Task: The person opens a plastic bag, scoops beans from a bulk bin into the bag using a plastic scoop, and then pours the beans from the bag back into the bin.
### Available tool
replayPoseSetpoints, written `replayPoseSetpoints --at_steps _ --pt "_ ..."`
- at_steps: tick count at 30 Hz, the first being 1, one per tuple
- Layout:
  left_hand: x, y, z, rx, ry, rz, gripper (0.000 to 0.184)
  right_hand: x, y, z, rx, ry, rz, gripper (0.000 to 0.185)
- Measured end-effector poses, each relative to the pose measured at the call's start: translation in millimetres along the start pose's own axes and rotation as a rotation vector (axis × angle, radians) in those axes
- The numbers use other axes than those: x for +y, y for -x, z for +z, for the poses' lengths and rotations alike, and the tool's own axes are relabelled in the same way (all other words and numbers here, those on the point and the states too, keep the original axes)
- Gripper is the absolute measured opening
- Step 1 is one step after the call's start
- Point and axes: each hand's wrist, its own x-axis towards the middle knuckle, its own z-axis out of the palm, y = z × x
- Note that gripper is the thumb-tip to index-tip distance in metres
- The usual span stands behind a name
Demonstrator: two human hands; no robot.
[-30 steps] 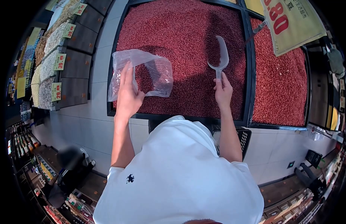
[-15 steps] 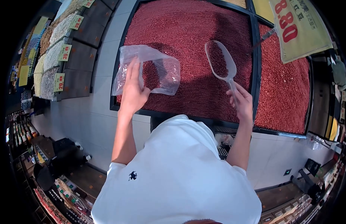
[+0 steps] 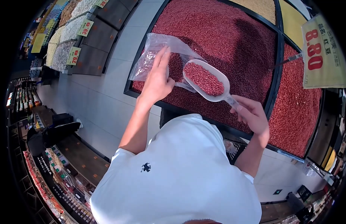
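My right hand [image 3: 253, 115] grips the handle of a clear plastic scoop [image 3: 226, 88]. Red beans [image 3: 204, 79] fill the scoop, and its front end lies at the mouth of a clear plastic bag [image 3: 163, 40]. My left hand [image 3: 158, 80] holds this bag open, with fingers extended along its side and the thumb towards the opening. Whether any beans lie inside the bag is hard to tell. Beneath both hands spreads a wide bin of dark red beans [image 3: 218, 33].
A black frame [image 3: 278, 56] divides the bin from lighter red beans or nuts [image 3: 292, 115] on the right. A yellow price sign [image 3: 324, 52] stands over that divider. Shelves with white price tags [image 3: 85, 28] line the left, and a person in dark clothes [image 3: 57, 130] is at lower left.
The scoop has turned left and now shows a full load of beans, its front end at the bag's mouth. The whole view has shifted, with the bin now further right.
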Motion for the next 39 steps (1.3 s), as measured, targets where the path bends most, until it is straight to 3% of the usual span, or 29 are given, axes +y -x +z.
replayPoseSetpoints --at_steps 3,5,9,14,17,23,30,34,39 --pt "-0.3 -0.1 -0.7 0.005 0.008 0.002 0.094 -10.3 -29.0 31.9 0.024 0.135 -0.038 0.040" --pt "0.4 0.2 -2.0 0.009 0.014 0.000 0.094 -31.1 -48.5 48.7 0.001 0.479 -0.140 0.040" --pt "0.2 1.0 -5.0 0.020 0.025 -0.001 0.093 -38.4 -76.0 85.4 0.164 0.714 -0.470 0.030" --pt "-0.6 1.5 -9.0 0.033 0.054 -0.010 0.092 -40.5 -88.3 109.2 0.251 0.970 -0.436 0.036" --pt "0.3 0.6 -9.0 0.018 0.053 -0.035 0.092 -33.7 -90.4 111.0 0.334 0.987 -0.537 0.037" --pt "5.5 -2.1 -6.6 -0.001 0.044 -0.012 0.092 -31.6 -72.7 92.4 0.264 0.805 -0.524 0.042" --pt "1.8 -1.7 0.9 -0.001 0.051 -0.047 0.090 9.3 -19.7 29.1 0.072 0.137 -0.190 0.044" --pt "1.5 -2.9 3.9 -0.035 0.059 -0.034 0.094 37.7 23.6 -9.2 0.196 -0.137 -0.087 0.041" --pt "6.4 -5.8 6.6 -0.053 0.057 -0.032 0.095 101.0 45.6 -28.4 0.690 -0.210 -0.037 0.040"
